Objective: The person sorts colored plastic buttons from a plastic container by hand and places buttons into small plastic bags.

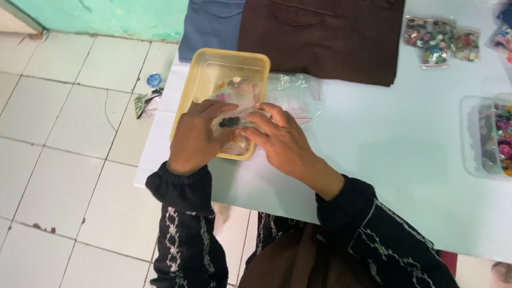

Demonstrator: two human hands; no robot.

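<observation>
1. A small clear bag [230, 124] with a clump of dark buttons inside is held over the near end of a yellow tray [198, 72], which sits at the surface's left edge.
2. The step in hand looks like handling the bag itself, either opening or closing its mouth, with both hands working together; which of the two cannot be told from this view.
3. The left hand [196, 136] curls over the bag's left side, fingers drawn close and pinching the plastic just beside the dark clump.
4. The right hand [281, 140] meets it from the right, fingertips pressed together on the bag's other edge; both grips are narrow, closed on the thin film rather than spread.
5. Judged from the hold, the next move calls for a fine, even pull or press along the bag's edge while it is kept level, so the small pieces do not spill into the tray.
6. Inside the tray, beyond the hands, lie more pale bits and plastic, too blurred to name.
7. An empty clear bag [298, 90] lies just right of the tray on the pale surface [384, 160].
8. Brown cloth [325, 37] and blue cloth [210, 26] lie along the far edge.
9. Packets of mixed buttons [440, 40] rest near the far right corner, and a clear box [488, 136] of coloured pieces sits at the right edge.
</observation>
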